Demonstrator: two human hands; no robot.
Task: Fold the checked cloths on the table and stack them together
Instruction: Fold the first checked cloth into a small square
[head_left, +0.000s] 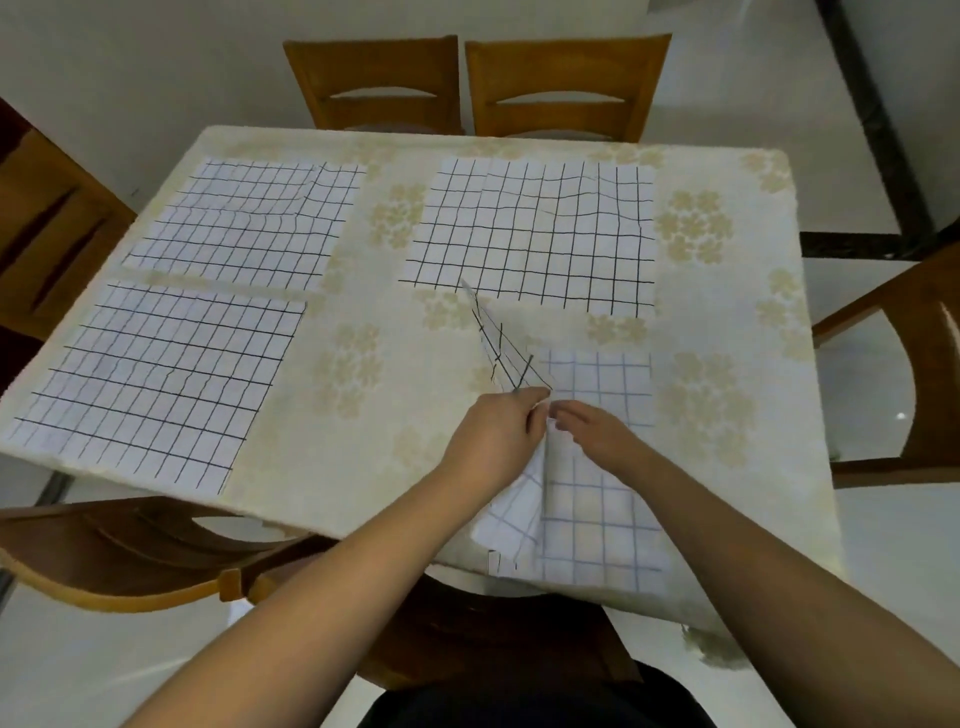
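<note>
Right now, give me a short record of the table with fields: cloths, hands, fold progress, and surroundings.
cloth in hand: checked cloth at the near right edge, partly folded, one flap raised
flat cloths: three, far left, near left, far right
left hand: pinching the raised flap
right hand: pinching the cloth beside the left hand
stack: none yet
table: cream floral tablecloth
surroundings: wooden chairs around the table

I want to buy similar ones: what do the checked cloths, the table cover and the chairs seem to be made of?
Checked cloths: thin, soft woven fabric, probably cotton; they ripple and drape. Table cover: matte cream fabric with a flower pattern, possibly textured. Chairs: brown wood with a smooth, slightly glossy finish.
</note>
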